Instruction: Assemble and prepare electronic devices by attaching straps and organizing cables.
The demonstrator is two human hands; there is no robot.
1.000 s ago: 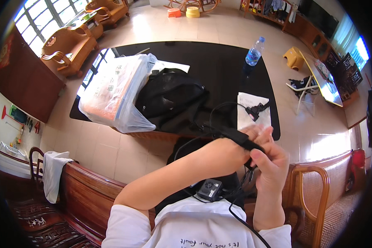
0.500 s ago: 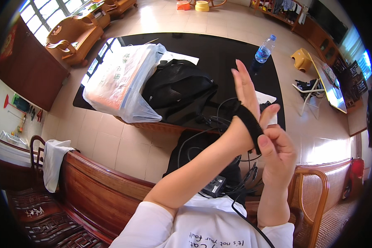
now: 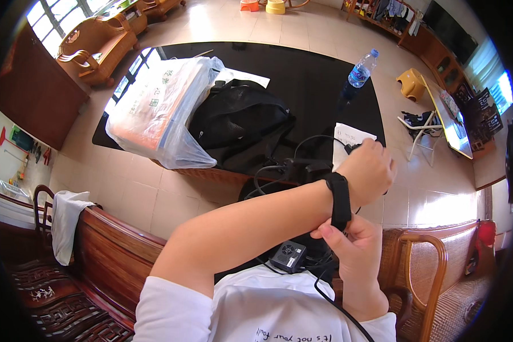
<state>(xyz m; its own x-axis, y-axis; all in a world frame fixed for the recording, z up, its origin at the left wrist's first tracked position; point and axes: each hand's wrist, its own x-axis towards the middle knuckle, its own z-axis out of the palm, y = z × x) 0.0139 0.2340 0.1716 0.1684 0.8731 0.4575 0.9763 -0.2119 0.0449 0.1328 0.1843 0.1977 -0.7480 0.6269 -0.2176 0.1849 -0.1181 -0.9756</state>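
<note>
A black wrist strap circles my left wrist and lies snug against the skin. My left hand is curled into a loose fist, back of the hand upward, with nothing seen in it. From below, my right hand pinches the strap's lower end between thumb and fingers; part of that grip is hidden under the wrist. Below my left forearm, a small black box with a fan grille rests by my lap, with black cables beside it. Behind my left hand lies a white paper on the table.
The glossy black table bears a white plastic bag, a black backpack and a water bottle. Wooden bench backs flank me, one with a white cloth. A yellow stool stands at right.
My left hand has gone from spread fingers to a loose fist and turned back upward. The strap, looser before, now hugs the wrist. My right hand has moved down and left beneath it.
</note>
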